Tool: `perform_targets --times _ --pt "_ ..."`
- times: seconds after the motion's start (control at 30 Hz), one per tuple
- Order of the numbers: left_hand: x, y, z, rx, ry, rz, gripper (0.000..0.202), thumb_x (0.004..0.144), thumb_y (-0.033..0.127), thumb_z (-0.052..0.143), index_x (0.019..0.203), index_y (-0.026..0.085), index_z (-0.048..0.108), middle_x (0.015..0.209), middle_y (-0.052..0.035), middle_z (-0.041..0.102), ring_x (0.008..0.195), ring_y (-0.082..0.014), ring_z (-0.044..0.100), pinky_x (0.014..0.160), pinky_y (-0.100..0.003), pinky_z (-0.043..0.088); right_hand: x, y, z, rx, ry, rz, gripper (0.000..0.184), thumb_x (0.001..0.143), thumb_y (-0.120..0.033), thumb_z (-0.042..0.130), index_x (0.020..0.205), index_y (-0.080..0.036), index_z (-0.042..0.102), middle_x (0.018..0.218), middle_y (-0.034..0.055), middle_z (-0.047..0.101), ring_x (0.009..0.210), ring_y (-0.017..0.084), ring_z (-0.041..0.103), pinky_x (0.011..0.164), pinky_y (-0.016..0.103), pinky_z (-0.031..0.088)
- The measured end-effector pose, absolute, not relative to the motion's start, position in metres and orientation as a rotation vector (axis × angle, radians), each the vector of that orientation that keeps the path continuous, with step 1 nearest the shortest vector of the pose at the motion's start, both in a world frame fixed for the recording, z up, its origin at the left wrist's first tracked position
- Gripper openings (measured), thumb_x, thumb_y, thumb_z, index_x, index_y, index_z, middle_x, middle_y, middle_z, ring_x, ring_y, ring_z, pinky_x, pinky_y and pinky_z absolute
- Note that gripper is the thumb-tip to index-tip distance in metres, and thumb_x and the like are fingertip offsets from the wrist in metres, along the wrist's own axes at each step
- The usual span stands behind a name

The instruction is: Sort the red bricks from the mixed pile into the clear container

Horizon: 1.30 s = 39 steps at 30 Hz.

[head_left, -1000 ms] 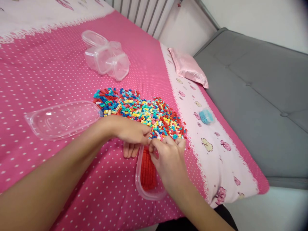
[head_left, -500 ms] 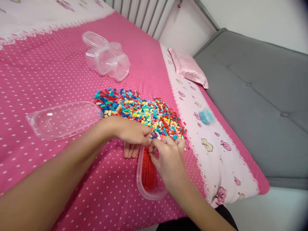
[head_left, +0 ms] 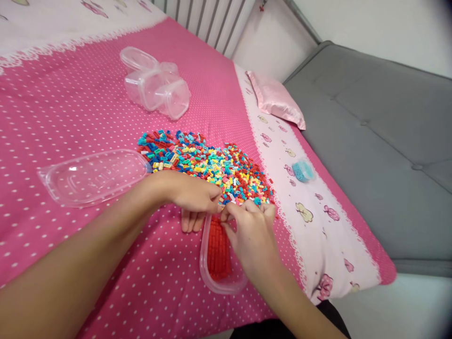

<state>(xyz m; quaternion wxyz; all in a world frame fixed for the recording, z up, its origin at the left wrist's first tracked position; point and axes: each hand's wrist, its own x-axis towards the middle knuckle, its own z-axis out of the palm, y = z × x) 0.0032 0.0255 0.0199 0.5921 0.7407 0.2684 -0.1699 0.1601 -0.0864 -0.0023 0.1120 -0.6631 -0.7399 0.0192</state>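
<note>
My left hand (head_left: pixel 196 200) reaches in from the left, thumb and forefinger pinched at the far end of a clear plastic container (head_left: pixel 204 270). My right hand (head_left: pixel 252 233) hovers over the container's right side, its thumb and forefinger closed close to the left fingertips. What either pinch holds is too small and covered to make out. Inside the container, red toy bricks (head_left: pixel 218 249) lie joined in neat rows. Just beyond both hands spreads a pile of tiny loose toy bricks (head_left: pixel 215 165) in red, blue, yellow, green, pink and white.
A clear plastic lid (head_left: pixel 95 181) lies left of the pile on the pink dotted bedspread (head_left: pixel 141 282). Several clear tubs (head_left: pixel 151 89) sit farther back. At right are a small tub of blue pieces (head_left: pixel 302 171), a pink pillow (head_left: pixel 275 101) and a grey padded headboard (head_left: pixel 374 155).
My right hand has shifted slightly to the right, so its fingertips are a little farther from the left ones. My left hand stays in place.
</note>
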Motion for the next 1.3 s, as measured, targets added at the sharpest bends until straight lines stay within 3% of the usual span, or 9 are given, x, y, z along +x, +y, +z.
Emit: perform_targets --times 0.2,0.5,0.87,1.3 --pt "0.001 0.026 0.014 1.722 0.621 -0.338 0.024 0.097 0.021 0.041 0.113 0.014 0.057 0.07 -0.0071 0.075 0.058 -0.0213 0.071 0.06 -0.03 0.058 0.165 -0.093 0.011 -1.898 -2.132 0.07 0.02 0.083 -0.005 0.074 0.079 -0.024 0.069 0.075 -0.0024 0.067 0.075 0.019 0.057 0.078 0.035 0.023" --pt "0.001 0.027 0.015 1.721 0.605 -0.349 0.021 0.099 0.024 0.039 0.107 0.015 0.056 0.067 -0.0062 0.074 0.056 -0.0204 0.07 0.055 -0.028 0.056 0.166 -0.094 0.003 -1.892 -2.184 0.064 0.021 0.088 -0.005 0.063 0.081 -0.024 0.07 0.075 0.0013 0.066 0.079 0.021 0.057 0.076 0.035 0.023" --pt "0.003 0.026 0.015 1.749 0.575 -0.354 0.018 0.095 0.017 0.037 0.081 0.021 0.048 0.061 -0.0055 0.071 0.055 -0.0199 0.07 0.057 -0.029 0.057 0.163 -0.09 0.004 -1.977 -2.168 0.097 0.022 0.087 -0.004 0.065 0.08 -0.024 0.071 0.07 0.0012 0.062 0.078 0.021 0.053 0.074 0.035 0.021" --pt "0.001 0.025 0.013 1.739 0.582 -0.318 0.011 0.094 0.023 0.043 0.088 0.02 0.051 0.062 -0.0044 0.071 0.054 -0.0197 0.07 0.055 -0.027 0.057 0.17 -0.099 0.004 -1.899 -2.233 0.097 0.022 0.089 -0.006 0.059 0.083 -0.024 0.07 0.075 0.0019 0.061 0.076 0.02 0.053 0.079 0.036 0.023"
